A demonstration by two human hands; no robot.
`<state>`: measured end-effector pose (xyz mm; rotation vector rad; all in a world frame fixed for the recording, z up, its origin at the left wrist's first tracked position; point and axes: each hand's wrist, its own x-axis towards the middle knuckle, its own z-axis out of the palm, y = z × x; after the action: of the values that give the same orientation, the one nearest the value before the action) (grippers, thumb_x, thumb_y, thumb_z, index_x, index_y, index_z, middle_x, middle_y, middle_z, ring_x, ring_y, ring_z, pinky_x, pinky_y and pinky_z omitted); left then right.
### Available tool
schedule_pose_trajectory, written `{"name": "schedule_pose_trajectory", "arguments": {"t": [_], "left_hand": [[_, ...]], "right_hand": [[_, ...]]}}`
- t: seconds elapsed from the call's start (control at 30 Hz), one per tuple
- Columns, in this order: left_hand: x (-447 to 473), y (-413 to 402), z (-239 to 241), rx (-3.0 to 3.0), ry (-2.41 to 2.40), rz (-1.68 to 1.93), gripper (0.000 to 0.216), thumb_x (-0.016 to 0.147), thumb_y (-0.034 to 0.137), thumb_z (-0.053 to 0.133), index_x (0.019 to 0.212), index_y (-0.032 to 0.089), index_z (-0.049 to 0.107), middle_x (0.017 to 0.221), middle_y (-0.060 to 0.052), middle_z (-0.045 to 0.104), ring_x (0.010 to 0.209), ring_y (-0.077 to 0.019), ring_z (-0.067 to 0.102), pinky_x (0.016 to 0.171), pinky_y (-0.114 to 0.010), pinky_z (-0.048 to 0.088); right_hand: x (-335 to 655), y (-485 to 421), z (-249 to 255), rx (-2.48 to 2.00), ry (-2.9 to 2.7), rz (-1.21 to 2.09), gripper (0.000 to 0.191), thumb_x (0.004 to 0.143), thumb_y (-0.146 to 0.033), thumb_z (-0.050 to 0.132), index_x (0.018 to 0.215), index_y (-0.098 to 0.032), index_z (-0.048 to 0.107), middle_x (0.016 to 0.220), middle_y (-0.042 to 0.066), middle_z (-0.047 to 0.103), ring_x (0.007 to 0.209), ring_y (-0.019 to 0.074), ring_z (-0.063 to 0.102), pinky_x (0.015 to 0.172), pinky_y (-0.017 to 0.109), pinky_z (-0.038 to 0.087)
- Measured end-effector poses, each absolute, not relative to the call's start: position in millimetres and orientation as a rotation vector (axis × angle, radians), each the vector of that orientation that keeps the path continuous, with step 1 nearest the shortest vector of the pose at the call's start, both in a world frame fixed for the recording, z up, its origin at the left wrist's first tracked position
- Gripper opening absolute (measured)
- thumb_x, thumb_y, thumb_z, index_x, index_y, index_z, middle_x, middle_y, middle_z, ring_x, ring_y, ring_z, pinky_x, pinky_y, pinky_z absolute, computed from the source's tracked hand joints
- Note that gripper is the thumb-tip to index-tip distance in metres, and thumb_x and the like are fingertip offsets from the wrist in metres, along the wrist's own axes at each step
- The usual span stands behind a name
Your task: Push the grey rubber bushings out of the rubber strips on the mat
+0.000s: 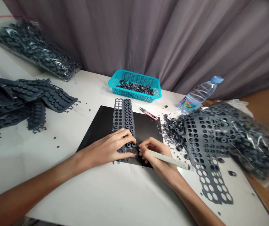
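Rubber strip (pixel 123 121) lies along a black mat (pixel 146 125) mid-table; left hand (pixel 112 146) presses flat on its near end, right hand (pixel 154 150) grips a white stick (pixel 169 160) at the strip's edge. Bare table (pixel 115 191) lies nearer.

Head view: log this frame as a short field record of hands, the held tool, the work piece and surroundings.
left hand: left hand pressed flat on the rubber strip
right hand: right hand grips a white stick tool, tip at the strip's near end
work surface: strip lies on a black mat on the white table
behind: teal basket holding small dark rings, pink snips
right side: punched-out strips, water bottle
left side: pile of unpunched sheets
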<state>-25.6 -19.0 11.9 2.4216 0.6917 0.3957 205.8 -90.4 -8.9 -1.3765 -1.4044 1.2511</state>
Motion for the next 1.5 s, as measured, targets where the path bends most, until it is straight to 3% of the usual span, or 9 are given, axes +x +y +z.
{"name": "schedule_pose_trajectory", "arguments": {"t": [1.07,1.17,1.3,1.5], "left_hand": [[-24,-21,17,2.412,0.698,0.364,0.032,0.101,0.040,0.064,0.128,0.024,0.060,0.121,-0.005,0.061,0.120,-0.0232,0.058,0.107,-0.038,0.046],[-24,-21,15,2.503,0.662,0.358,0.026,0.108,0.033,0.053,0.131,0.023,0.058,0.123,-0.006,0.061,0.120,-0.0230,0.058,0.107,-0.038,0.046],[-20,-24,4,2.743,0.600,0.358,0.030,0.110,0.016,0.035,0.115,0.018,0.065,0.114,-0.010,0.064,0.111,-0.0251,0.061,0.099,-0.040,0.049],[-15,-23,14,2.190,0.894,1.056,0.018,0.108,0.029,0.047,0.105,0.020,0.062,0.102,-0.006,0.065,0.096,-0.0194,0.063,0.089,-0.033,0.051]], "right_hand": [[204,-88,-7,-1.433,-1.527,1.161,0.008,0.092,-0.025,0.059,0.086,-0.021,0.063,0.079,0.000,0.066,0.066,0.0144,0.057,0.060,0.024,0.044],[203,-87,-5,-1.422,-1.572,1.126,0.010,0.092,-0.025,0.060,0.084,-0.021,0.062,0.073,-0.002,0.061,0.063,0.0132,0.052,0.058,0.024,0.039],[202,-88,1,-1.428,-1.664,1.048,0.014,0.094,-0.025,0.059,0.081,-0.020,0.059,0.067,-0.004,0.050,0.061,0.0119,0.041,0.055,0.024,0.031],[200,-89,4,-1.460,-1.719,1.010,0.016,0.095,-0.026,0.059,0.080,-0.020,0.059,0.067,-0.004,0.051,0.060,0.0115,0.040,0.055,0.024,0.031]]}}
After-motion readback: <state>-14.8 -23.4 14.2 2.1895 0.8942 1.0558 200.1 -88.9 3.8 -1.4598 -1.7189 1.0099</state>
